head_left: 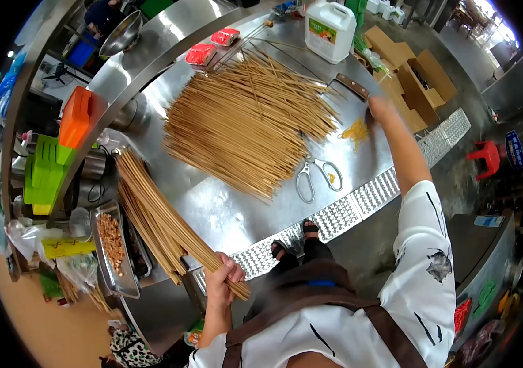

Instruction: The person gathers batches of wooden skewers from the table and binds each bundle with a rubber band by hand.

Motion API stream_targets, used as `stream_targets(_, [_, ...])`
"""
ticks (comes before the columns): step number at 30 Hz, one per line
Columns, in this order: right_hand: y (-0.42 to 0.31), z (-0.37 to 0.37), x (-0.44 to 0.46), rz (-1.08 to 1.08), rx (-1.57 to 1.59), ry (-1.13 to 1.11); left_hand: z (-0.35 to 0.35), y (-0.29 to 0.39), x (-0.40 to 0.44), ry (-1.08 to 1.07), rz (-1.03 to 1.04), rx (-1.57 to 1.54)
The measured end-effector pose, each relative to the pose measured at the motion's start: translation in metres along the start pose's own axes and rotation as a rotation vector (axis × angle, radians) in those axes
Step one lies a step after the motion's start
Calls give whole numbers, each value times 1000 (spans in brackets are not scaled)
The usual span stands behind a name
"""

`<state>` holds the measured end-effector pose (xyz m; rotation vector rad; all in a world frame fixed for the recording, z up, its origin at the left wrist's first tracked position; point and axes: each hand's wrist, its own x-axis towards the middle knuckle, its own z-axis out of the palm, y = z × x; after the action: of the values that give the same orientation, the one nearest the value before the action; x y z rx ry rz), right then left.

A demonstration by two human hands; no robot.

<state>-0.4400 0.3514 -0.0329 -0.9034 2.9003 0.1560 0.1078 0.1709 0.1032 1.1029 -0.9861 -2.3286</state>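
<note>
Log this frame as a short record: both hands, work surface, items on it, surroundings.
left hand: closed around a bundle of long tan wooden sticks, near one end
right hand: blurred, by a brown wooden handle; grip unclear
surface: shiny metal table
on surface: wide pile of thin tan sticks; silver-handled scissors at its edge; loose yellow strands; white plastic jug
surroundings: open brown cardboard boxes, beyond the table

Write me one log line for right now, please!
Left hand: gripping stick bundle | Right hand: blurred, by brown handle, contact unclear | Steel table: stick pile, scissors
</note>
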Motion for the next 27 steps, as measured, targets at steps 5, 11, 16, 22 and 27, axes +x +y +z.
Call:
stream_targets(5, [5,-3,-15,82,31,163,7,-1,4,34,-24,-20])
stream_targets(11, [-88,-67,-135,1,1681,-202,1,2,28,-12,3,29])
stream_targets(16, [-243,-92,-226,-139,1925,-808,26,-1,52,-89,6,82])
stream_targets(22, [-289,-119,-254,-225,1685,-962,18,-5,54,-98,64,113])
stream_targets(27, [-297,-130,-263,-226,1577,-1026,9,5,52,-124,51,70])
